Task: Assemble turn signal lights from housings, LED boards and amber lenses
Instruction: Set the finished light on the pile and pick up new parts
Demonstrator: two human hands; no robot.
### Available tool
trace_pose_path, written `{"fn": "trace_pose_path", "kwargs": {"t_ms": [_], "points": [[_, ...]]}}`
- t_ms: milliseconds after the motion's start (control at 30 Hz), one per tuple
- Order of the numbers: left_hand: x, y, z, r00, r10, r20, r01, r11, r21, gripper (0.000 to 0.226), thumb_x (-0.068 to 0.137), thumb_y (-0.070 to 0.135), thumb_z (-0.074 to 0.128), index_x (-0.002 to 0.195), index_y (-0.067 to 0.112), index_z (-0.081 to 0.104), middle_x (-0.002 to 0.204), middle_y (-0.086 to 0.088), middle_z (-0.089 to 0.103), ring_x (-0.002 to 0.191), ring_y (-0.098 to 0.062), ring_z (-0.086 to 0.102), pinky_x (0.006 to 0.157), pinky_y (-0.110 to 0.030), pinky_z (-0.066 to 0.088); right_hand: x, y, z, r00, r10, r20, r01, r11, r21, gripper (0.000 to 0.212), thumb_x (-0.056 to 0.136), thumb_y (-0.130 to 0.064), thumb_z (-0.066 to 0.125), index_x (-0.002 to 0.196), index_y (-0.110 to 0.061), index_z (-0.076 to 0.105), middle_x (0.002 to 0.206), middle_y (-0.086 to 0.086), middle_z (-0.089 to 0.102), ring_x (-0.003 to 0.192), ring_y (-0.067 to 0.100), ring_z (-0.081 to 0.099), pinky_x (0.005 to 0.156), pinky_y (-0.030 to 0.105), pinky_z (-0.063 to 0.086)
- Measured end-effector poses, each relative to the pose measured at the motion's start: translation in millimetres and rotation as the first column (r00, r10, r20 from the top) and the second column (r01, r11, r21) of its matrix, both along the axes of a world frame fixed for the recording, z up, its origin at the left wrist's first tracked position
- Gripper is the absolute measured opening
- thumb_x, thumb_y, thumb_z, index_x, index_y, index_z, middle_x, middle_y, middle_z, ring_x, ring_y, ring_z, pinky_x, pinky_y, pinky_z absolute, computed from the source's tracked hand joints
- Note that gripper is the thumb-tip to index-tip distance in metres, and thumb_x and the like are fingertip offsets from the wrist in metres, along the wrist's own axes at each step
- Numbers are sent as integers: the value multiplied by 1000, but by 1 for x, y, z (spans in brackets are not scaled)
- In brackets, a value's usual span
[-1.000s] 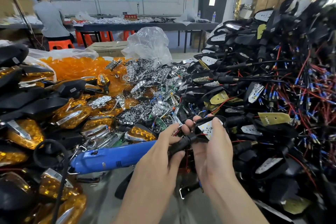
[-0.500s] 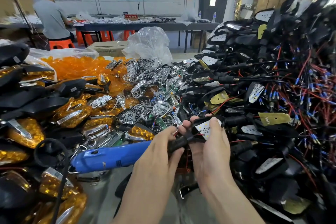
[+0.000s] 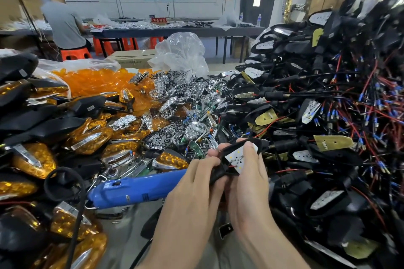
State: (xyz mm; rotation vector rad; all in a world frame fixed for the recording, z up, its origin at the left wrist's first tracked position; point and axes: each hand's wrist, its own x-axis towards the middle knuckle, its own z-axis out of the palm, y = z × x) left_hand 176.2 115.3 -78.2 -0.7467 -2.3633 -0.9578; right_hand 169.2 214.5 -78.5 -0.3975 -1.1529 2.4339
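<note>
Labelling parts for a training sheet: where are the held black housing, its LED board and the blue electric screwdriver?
black housing (image 3: 237,144): head view, on its upper rim.
LED board (image 3: 235,158): head view, on its white dotted face.
blue electric screwdriver (image 3: 135,190): head view, on the middle of its barrel.

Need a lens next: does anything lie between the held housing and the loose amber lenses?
Yes: the reflector heap lies between the housing and the lenses at far left. Nothing visible blocks a reach over it.
</note>
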Motion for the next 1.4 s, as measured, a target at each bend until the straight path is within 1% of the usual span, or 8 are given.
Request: {"fn": "trace_pose_path", "kwargs": {"t_ms": [133,300,433,600,867,1033,1233,1400], "points": [[2,-3,5,999,-33,35,37,991,-130,39,94,44,34,132,55,33,111,15,43,70,-6,57,43,-32,50,-2,1,-2,998,42,40,-41,998,-44,44,105,-45,47,86,-17,75,91,18,77,83,29,75,71,39,60],[3,-5,2,996,-44,81,56,987,-151,56,89,54,15,138,43,39,113,24,42,92,-6,59,63,-8,36,-3,1,-5,987,154,45,-146,979,-139,55,103,-50,43,80,-14,78,97,19,76,81,28,74,70,35,61],[3,-4,12,1000,2,26,5,965,-264,53,84,25,52,135,34,45,103,-1,45,50,-17,52,33,-23,25,-2,4,-1,975,223,17,-216,958,-189,59,105,-46,38,79,-11,79,99,20,76,82,28,74,72,35,62],[1,-4,5,993,69,-99,-96,949,-302,73,71,10,79,134,29,50,98,-5,49,45,-17,31,31,-25,20,-4,5,-1,972,234,24,-227,960,-167,56,104,-46,38,86,-9,76,101,21,75,83,30,72,73,36,61],[2,-3,8,998,47,-39,-57,935,-351,61,79,28,35,136,31,55,96,1,38,52,-16,19,44,-14,-2,-5,0,-10,994,111,-11,-110,992,65,39,91,-49,50,76,-27,78,86,10,78,82,28,75,74,37,58],[6,-5,7,999,6,33,4,952,-305,51,92,36,34,143,39,38,104,6,44,63,-9,50,34,-21,31,-7,3,-10,999,46,-12,-45,996,72,46,103,-38,48,68,-30,75,79,7,76,74,25,75,68,36,59],[-4,-44,41,994,64,89,-62,998,-18,36,98,56,31,132,56,40,107,31,50,94,11,55,65,-12,47,-8,9,0,999,-32,-5,32,999,-12,32,110,-25,41,92,-15,66,79,11,73,65,25,71,56,34,59],[-52,-104,67,906,265,330,-224,962,-158,27,99,39,46,123,39,59,78,18,61,63,-3,60,55,-22,49,-5,7,5,1000,-20,-20,19,998,-64,28,110,-23,40,93,-12,59,77,13,72,62,25,70,54,33,58]]}}
